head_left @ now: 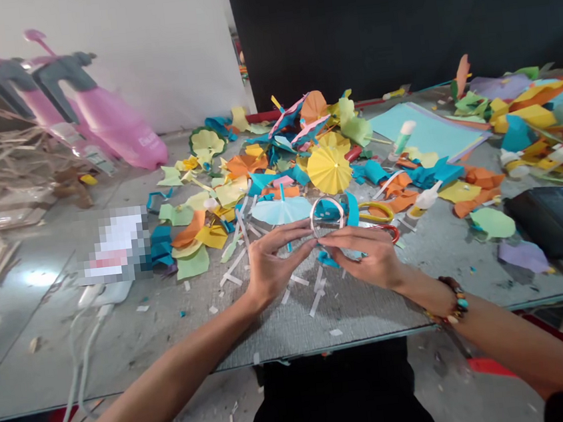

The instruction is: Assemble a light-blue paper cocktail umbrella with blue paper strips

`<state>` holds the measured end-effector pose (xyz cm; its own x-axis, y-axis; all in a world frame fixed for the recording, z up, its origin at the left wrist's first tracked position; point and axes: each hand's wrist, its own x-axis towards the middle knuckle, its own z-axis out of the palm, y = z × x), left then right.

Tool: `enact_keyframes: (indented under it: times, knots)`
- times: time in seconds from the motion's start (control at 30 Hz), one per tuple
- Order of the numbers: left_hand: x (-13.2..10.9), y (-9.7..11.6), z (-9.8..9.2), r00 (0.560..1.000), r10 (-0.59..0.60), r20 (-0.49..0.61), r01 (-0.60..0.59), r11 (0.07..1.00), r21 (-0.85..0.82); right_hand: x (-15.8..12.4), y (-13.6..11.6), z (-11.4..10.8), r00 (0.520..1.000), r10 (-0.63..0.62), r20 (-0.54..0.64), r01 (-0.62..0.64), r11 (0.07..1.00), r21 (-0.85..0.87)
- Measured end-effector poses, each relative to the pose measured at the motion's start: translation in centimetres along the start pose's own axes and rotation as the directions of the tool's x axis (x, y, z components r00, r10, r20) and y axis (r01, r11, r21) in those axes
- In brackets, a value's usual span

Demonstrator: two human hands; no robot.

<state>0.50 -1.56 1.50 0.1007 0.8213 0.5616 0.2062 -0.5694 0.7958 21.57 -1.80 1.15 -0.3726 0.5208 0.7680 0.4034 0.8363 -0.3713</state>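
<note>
Above the near middle of the table, a white paper strip bent into a ring [313,216] is between my two hands. My left hand [274,260] pinches the ring's lower left with thumb and fingers. From the other side, my right hand [369,254] pinches its lower edge, with the fingertips of both hands almost meeting. Just behind my left hand is a light blue paper disc [274,212] with a blue stick through it. Scissors with a yellow handle loop [384,208] lie beyond my right hand. White paper strips [237,269] are scattered beneath and around my hands.
Behind are colourful paper pieces and a yellow pleated paper disc [330,167]. A glue bottle [425,201], a glue stick [404,137] and paper sheets [424,127] lie right of centre. A black box [554,219], pink spray bottles [122,130] and a cabled phone [109,293] flank the workspace.
</note>
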Motion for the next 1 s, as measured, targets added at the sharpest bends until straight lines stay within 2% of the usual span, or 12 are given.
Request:
enact_keyframes:
  times: [0.23,0.4,0.57,0.7,0.87,1.0]
  knots:
    - [0.0,-0.3,-0.1,1.000,0.014,-0.011,-0.014,0.999,-0.035,0.1,-0.1,0.0,1.000,-0.001,0.006,0.001,1.000,-0.003]
    - [-0.1,-0.4,0.2,0.999,-0.045,-0.023,0.041,0.990,-0.134,0.4,-0.3,-0.1,1.000,-0.004,0.002,0.004,1.000,0.010]
    - [0.1,-0.4,0.0,1.000,0.024,-0.016,-0.024,1.000,0.001,0.4,-0.3,-0.1,1.000,0.005,0.011,-0.005,1.000,0.010]
    - [0.4,-0.4,-0.2,0.999,0.047,-0.006,-0.047,0.999,0.004,0.3,-0.1,-0.3,1.000,-0.014,0.022,0.014,1.000,-0.017]
    - [0.6,-0.2,-0.4,0.995,0.102,0.016,-0.103,0.990,0.095,0.5,0.2,-1.0,0.999,-0.046,0.013,0.047,0.989,-0.143]
    - [0.4,-0.1,-0.4,0.987,0.151,0.050,-0.155,0.983,0.099,0.7,0.4,-1.7,0.997,-0.074,0.023,0.077,0.972,-0.223]
